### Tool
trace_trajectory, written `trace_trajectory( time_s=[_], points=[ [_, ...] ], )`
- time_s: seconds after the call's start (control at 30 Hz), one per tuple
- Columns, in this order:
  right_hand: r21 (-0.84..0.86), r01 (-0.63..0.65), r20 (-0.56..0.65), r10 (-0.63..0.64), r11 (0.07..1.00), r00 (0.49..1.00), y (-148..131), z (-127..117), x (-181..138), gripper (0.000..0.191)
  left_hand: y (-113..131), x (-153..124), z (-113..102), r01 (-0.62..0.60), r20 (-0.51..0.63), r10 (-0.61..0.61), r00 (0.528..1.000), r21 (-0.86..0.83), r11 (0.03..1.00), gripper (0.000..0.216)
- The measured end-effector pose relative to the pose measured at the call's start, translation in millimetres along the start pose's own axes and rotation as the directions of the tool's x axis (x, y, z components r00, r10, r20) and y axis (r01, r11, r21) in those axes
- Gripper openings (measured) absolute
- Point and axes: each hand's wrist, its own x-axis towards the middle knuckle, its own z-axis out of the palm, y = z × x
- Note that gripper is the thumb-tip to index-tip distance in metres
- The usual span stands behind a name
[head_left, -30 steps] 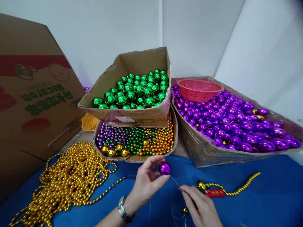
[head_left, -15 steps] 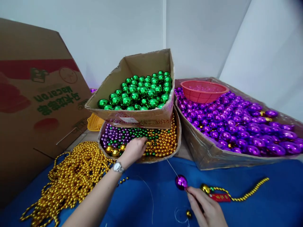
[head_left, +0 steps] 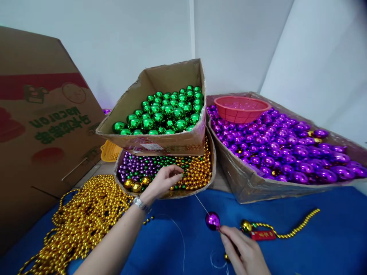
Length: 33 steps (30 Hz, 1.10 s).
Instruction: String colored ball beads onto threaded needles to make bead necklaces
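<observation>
My right hand (head_left: pixel 243 248) pinches the near end of a shiny purple ball (head_left: pixel 212 221), with a thin straight needle or wire (head_left: pixel 201 203) sticking out beyond it. Over a low carton (head_left: pixel 213 168) of small purple, green and gold beads (head_left: pixel 197 175) is my left hand (head_left: pixel 164 181), wearing a watch (head_left: pixel 140 204). Its thumb and fingertips come together in a pinch; whatever lies between them is too small to make out. A few larger gold balls (head_left: pixel 137 186) rest in the carton left of that hand.
A box of green balls (head_left: pixel 156 124) sits above the bead carton's back. On the right, a large carton holds purple balls (head_left: pixel 275 152) and a red basket (head_left: pixel 241 110). Gold bead strands (head_left: pixel 91 214) pile up at left on blue cloth (head_left: pixel 315 252); a gold-beaded string (head_left: pixel 298 231) lies right.
My left hand has turned and its thumb now shows separately beneath the fingers, still over the beads. My right hand keeps its hold on the purple ball. The whole view has shifted slightly.
</observation>
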Motion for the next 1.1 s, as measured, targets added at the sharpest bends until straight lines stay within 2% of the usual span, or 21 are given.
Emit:
trace_trajectory(
  time_s=[0.03,0.07,0.13,0.17,0.23,0.33,0.5,0.6,0.67,0.73,0.8,0.83,0.9,0.93,1.1],
  points=[
    [0.007,-0.013,0.011,0.013,1.000,1.000,-2,0,1,0.021,6,-6,1,0.013,0.024,-0.009,1.000,-0.176,0.984,0.027],
    [0.014,-0.022,0.021,0.022,1.000,1.000,-4,0,2,0.021,12,-13,3,0.045,0.056,-0.025,0.998,-0.385,0.922,0.028],
    [0.021,-0.039,0.039,0.038,0.999,0.998,-6,0,4,0.021,22,-24,8,0.138,0.137,-0.052,0.989,-0.751,0.646,0.027],
    [0.021,-0.044,0.044,0.043,0.999,0.998,-6,0,4,0.021,25,-29,11,0.178,0.174,-0.054,0.983,-0.849,0.498,0.025],
    [0.014,-0.042,0.039,0.041,0.999,0.998,-6,0,5,0.020,29,-34,15,0.224,0.221,-0.048,0.974,-0.914,0.337,0.022],
    [0.000,-0.026,0.022,0.026,1.000,0.999,-5,0,5,0.019,32,-35,17,0.264,0.263,-0.043,0.964,-0.925,0.272,0.022],
    [0.011,-0.015,0.024,0.015,1.000,1.000,-4,0,3,0.019,34,-37,18,0.282,0.283,-0.042,0.958,-0.908,0.308,0.024],
    [0.007,-0.002,0.021,0.001,1.000,1.000,-2,1,2,0.019,37,-41,19,0.238,0.255,-0.012,0.967,-0.885,0.401,0.025],
    [0.008,0.003,0.008,-0.003,1.000,1.000,-1,2,2,0.020,37,-40,16,0.179,0.226,0.024,0.974,-0.831,0.527,0.030],
    [0.014,-0.006,-0.004,0.006,1.000,1.000,1,3,2,0.020,35,-34,12,0.092,0.171,0.038,0.984,-0.689,0.719,0.038],
    [0.013,-0.001,-0.022,0.001,1.000,1.000,3,3,2,0.020,28,-21,7,0.014,0.076,0.018,0.997,-0.403,0.915,0.042],
    [0.009,0.007,-0.028,-0.007,1.000,1.000,4,4,2,0.020,23,-13,6,0.000,0.025,0.006,1.000,-0.245,0.970,0.042],
    [0.004,0.011,-0.033,-0.011,1.000,0.999,5,5,2,0.020,10,4,7,0.013,-0.042,-0.014,0.999,-0.024,1.000,0.038],
    [0.005,0.003,-0.031,-0.003,1.000,1.000,5,6,2,0.020,3,12,9,0.029,-0.053,-0.028,0.998,0.018,0.999,0.034],
    [0.026,-0.046,-0.020,0.047,0.999,0.999,4,8,0,0.020,-19,31,24,0.070,-0.011,-0.069,0.998,0.055,0.996,0.021]
  ],
)
